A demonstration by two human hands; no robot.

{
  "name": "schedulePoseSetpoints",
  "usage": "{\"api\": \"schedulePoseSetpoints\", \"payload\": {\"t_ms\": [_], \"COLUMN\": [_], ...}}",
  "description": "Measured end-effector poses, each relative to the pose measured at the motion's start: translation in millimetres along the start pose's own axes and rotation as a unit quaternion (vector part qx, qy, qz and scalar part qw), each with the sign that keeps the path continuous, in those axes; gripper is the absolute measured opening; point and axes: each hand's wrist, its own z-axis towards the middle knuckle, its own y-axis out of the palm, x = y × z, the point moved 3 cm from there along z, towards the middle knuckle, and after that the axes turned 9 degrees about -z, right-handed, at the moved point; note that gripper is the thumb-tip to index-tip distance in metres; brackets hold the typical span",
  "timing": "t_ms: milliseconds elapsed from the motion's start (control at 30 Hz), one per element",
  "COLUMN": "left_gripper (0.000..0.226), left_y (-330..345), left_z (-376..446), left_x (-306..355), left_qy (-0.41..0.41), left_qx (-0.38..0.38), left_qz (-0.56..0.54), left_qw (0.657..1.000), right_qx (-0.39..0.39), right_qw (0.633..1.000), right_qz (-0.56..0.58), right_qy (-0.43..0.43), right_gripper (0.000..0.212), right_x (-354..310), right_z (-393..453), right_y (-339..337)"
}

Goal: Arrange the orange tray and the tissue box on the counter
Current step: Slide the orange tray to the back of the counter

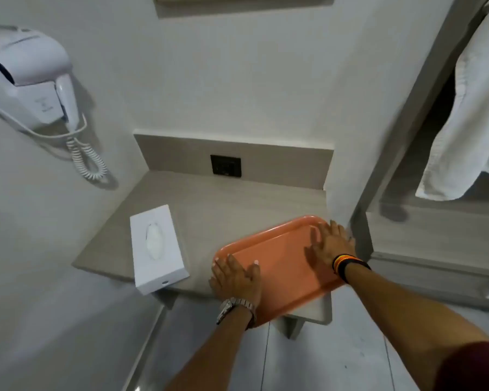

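An orange tray (283, 266) lies askew on the right part of the grey counter (223, 210), and its near corner juts past the front edge. My left hand (236, 277), with a metal watch on the wrist, grips the tray's left rim, thumb inside. My right hand (331, 241), with coloured bands on the wrist, lies spread over the tray's far right rim, close to the wall. A white tissue box (164, 266) sits on the counter's left side, a tissue poking from its slot. Its near end slightly overhangs the front edge. A gap separates box and tray.
A white wall-mounted hair dryer (31, 77) with a coiled cord hangs on the left wall. A dark socket plate (226, 165) sits in the counter's low backsplash. A white towel (469, 122) hangs at the right, beyond a wall corner. Tiled floor lies below.
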Motion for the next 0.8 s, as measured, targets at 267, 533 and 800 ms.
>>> {"api": "schedulePoseSetpoints", "payload": {"t_ms": [267,533,800], "left_gripper": [0.078,0.062,0.061], "left_y": [-2,-22,-95], "left_z": [-1,39,147], "left_x": [-2,11,34], "left_qy": [-0.145,-0.154,-0.076], "left_qx": [0.0,0.043,0.101], "left_qz": [-0.115,-0.144,-0.202], "left_qw": [0.983,0.977,0.971], "right_qx": [-0.029,-0.003,0.018], "right_qw": [0.993,0.961,0.92], "right_qz": [0.099,0.248,0.363], "right_qy": [0.062,0.119,0.146], "right_gripper": [0.068,0.07,0.073], "right_x": [18,13,-40], "right_z": [-9,6,38], "right_y": [17,-1,-24]}}
